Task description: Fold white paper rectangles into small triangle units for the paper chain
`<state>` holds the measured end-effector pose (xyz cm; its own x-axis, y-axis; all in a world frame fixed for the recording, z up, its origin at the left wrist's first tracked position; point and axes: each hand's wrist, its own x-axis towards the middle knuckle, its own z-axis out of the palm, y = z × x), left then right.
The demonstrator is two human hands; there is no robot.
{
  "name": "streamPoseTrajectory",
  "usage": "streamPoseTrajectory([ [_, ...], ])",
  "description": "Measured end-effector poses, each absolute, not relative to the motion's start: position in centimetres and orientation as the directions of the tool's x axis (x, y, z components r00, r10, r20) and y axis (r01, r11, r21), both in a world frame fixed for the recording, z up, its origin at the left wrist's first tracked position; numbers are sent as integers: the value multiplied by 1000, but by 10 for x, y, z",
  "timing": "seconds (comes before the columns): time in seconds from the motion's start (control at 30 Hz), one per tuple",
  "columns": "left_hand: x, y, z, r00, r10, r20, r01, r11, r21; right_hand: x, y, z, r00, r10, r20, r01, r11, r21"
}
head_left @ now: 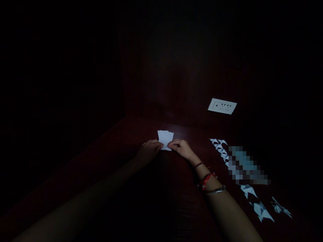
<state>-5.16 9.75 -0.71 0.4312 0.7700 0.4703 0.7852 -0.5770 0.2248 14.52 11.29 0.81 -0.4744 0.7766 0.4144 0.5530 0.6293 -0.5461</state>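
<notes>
A small white sheet of paper lies near the middle of the dark red table, with a fold line showing near its lower edge. My left hand pinches its lower left part, fingertips pressed on the paper. At the lower right side, my right hand has thumb and fingers closed on the same sheet. The top edge looks uneven, as if layers overlap there. Bracelets circle my right wrist and forearm.
To the right lies a row of folded white paper pieces, with more folded pieces nearer me. Between them is a pixelated patch. A white socket panel is on the upright surface behind. The surroundings are very dark.
</notes>
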Motion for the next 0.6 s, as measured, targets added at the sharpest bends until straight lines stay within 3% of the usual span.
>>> streamPoseTrajectory([
  [0.27, -48, 90, -1, 404, 796, 451, 838, -520, 166, 132, 103, 15, -389, 765, 513, 651, 622, -434],
  [0.5, -45, 84, 6, 344, 823, 452, 863, -467, 193, 145, 94, 31, -25, 773, 634, 830, 370, -418],
  [0.6, -47, 85, 5, 359, 835, 417, 867, -463, 182, 162, 79, 44, 16, 765, 644, 869, 308, -387],
])
